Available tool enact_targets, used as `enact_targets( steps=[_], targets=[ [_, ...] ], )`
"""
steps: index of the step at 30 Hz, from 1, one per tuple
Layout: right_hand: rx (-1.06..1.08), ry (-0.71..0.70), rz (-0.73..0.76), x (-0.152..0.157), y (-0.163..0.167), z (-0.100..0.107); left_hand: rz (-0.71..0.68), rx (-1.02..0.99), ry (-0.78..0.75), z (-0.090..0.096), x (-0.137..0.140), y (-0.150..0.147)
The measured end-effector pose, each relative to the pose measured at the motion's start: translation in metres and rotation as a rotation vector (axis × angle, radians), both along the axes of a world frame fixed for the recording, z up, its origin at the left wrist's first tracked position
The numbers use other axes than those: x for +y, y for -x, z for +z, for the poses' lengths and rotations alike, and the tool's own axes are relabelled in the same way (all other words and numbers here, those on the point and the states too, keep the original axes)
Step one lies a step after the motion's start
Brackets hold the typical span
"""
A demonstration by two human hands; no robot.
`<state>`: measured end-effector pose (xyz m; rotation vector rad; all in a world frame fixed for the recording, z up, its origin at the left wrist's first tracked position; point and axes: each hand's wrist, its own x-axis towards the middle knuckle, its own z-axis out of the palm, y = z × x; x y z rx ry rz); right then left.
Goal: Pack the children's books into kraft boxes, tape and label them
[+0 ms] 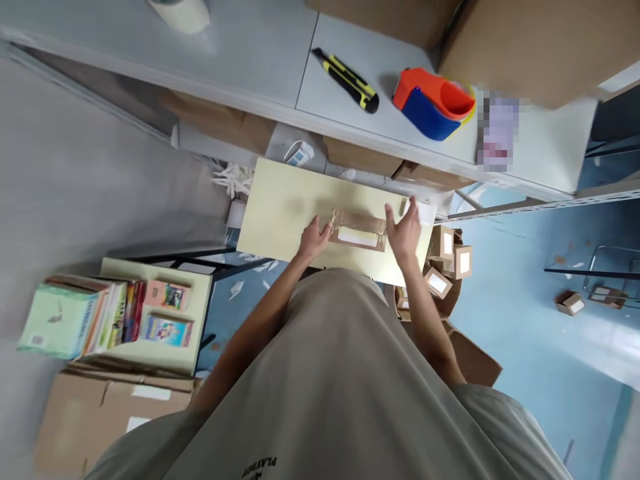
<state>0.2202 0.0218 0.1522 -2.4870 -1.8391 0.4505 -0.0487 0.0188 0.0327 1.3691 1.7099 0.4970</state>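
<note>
A small flat brown parcel (359, 220), shiny with clear tape and bearing a white label (358, 237), lies on the pale yellow tabletop (280, 207). My left hand (313, 240) is at the parcel's left end, thumb and forefinger apart; whether the thumb touches the tape I cannot tell. To the right of the parcel is my right hand (406, 232), raised a little with thumb and fingers spread and nothing in it. Just beyond that hand, a white paper or label stack (427, 213) sits at the table's far right corner.
On the grey shelf lie a black and yellow box cutter (350, 81) and a red and blue tape dispenser (433, 103). Several small labelled boxes (443, 260) stand by the table's right end. Books (60, 317) and cartons (90, 413) are at left.
</note>
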Motion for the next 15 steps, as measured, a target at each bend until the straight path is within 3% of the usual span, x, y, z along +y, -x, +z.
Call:
enact_targets(
  steps=[3,5,9,15],
  targets=[
    [0.160,0.292,-0.117,-0.046,0.029,-0.040,-0.079,0.119,0.174,-0.001,-0.016,-0.013],
    [0.180,0.373,-0.160,-0.056,0.042,-0.055,-0.070,0.179,0.177,0.001,-0.019,-0.029],
    [0.127,0.341,-0.237,-0.052,0.045,-0.067,-0.012,0.287,0.119,-0.001,-0.007,-0.046],
    [0.203,0.323,-0.253,-0.052,0.029,-0.074,-0.098,0.248,0.099,-0.005,0.017,-0.025]
  ],
)
